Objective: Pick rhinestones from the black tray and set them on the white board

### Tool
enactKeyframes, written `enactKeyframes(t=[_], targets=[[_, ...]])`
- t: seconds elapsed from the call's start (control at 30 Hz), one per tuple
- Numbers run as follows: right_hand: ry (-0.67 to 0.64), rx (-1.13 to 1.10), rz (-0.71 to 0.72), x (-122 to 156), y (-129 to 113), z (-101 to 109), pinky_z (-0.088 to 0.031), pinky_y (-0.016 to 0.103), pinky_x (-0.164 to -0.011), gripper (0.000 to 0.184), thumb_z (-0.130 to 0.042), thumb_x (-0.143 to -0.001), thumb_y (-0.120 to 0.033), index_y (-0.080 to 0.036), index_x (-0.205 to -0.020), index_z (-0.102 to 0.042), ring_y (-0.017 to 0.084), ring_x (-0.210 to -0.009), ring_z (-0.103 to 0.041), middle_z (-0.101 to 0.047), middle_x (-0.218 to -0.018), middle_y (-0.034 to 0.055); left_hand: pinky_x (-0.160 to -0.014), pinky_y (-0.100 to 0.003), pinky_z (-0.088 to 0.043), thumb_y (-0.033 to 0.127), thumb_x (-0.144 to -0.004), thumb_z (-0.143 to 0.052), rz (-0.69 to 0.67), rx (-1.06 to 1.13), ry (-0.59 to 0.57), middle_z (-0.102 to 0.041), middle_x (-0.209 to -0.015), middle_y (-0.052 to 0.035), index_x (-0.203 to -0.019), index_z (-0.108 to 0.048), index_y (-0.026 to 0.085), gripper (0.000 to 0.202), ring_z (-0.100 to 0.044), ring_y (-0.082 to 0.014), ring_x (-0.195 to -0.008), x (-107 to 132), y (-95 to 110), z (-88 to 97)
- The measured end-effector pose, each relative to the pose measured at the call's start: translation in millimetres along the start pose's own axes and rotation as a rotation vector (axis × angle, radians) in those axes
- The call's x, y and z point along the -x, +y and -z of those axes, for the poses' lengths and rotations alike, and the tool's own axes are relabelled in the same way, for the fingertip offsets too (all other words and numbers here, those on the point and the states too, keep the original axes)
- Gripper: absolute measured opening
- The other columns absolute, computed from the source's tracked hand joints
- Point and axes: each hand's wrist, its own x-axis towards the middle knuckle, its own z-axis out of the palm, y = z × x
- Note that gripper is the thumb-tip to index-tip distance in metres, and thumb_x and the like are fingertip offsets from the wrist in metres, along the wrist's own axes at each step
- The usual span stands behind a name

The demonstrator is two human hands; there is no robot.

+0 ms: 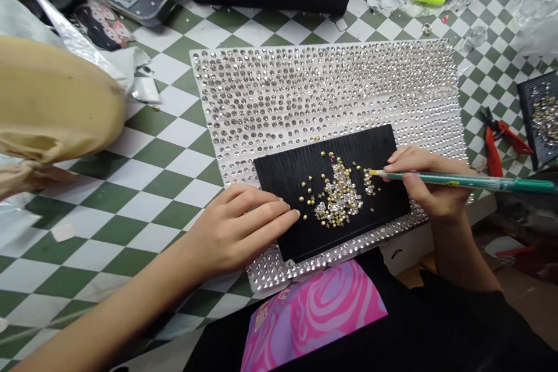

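From the head cam, the right hand [431, 186] has a teal pick-up pen [471, 181] pinched between thumb and fingers, its yellowish tip right by a loose pile of tiny rhinestones and gold studs [339, 197]. The pile sits on a ridged black tray [370, 148], which lies on a big sheet of set rhinestones [326, 93] over a green-and-white checkered tabletop [170, 186]. The left hand [235, 232] is open and holding nothing, its fingers [265, 212] lying loosely together with the tips at the tray. The stones look featherlight, hard and slippery (one bump and they'd skitter), so the pen tip seems the way to take them, from the top, one at a time. The stiff tray is best steadied by its edge.
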Motion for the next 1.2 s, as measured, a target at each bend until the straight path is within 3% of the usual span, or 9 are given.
enactKeyframes(t=[0.27, 0.47, 0.63, 1.07, 1.2], targets=[[0.047, -0.035, -0.007, 0.0, -2.0, -3.0, -0.055, 0.035, -0.069, 0.025, -0.058, -0.082, -0.016, -0.029, -0.098, -0.072, 0.015, -0.069, -0.063, -0.069, -0.075, 0.0004, -0.077, -0.030, -0.046, 0.016, -0.095, -0.044, -0.010, -0.005, 0.001, -0.072, -0.092, -0.0025, -0.107, -0.063, 0.016, 0.023, -0.061, -0.0131, -0.092, 0.1, 0.0, -0.2], [0.046, -0.030, 0.013, -2.3, -3.1, -3.2, -0.052, 0.034, -0.071, 0.035, -0.059, -0.080, -0.009, -0.029, -0.107, -0.071, 0.016, -0.077, -0.065, -0.070, -0.078, 0.0000, -0.077, -0.030, -0.046, 0.016, -0.095, -0.044, -0.005, -0.001, 0.001, -0.072, -0.092, -0.0023, -0.107, -0.063, 0.016, 0.022, -0.061, -0.0131, -0.092, -0.2, 0.0, -0.5], [0.035, 0.033, 0.014, -1.8, -1.7, -2.5, -0.054, 0.035, -0.069, 0.032, -0.058, -0.082, -0.013, -0.032, -0.104, -0.071, 0.016, -0.074, -0.065, -0.069, -0.077, -0.0004, -0.077, -0.030, -0.046, 0.016, -0.094, -0.045, 0.001, 0.001, 0.003, -0.072, -0.092, -0.0021, -0.107, -0.063, 0.017, 0.022, -0.062, -0.0128, -0.091, 0.3, 0.5, 0.2], [0.081, -0.003, 0.029, -3.1, -3.0, -5.2, -0.055, 0.035, -0.073, 0.031, -0.059, -0.080, -0.009, -0.027, -0.102, -0.073, 0.016, -0.076, -0.066, -0.069, -0.077, -0.0001, -0.079, -0.031, -0.045, 0.015, -0.095, -0.045, -0.009, 0.013, -0.003, -0.072, -0.093, -0.0028, -0.107, -0.062, 0.013, 0.022, -0.060, -0.0141, -0.092, 0.1, 0.4, -0.2], [0.144, -0.003, 0.005, -3.1, -3.3, -6.6, -0.055, 0.035, -0.071, 0.029, -0.058, -0.081, -0.012, -0.030, -0.099, -0.073, 0.017, -0.073, -0.066, -0.068, -0.074, -0.0009, -0.079, -0.030, -0.045, 0.016, -0.095, -0.045, -0.007, 0.012, 0.001, -0.071, -0.093, -0.0025, -0.107, -0.063, 0.014, 0.022, -0.060, -0.0137, -0.092, -0.2, 0.3, -0.2]])
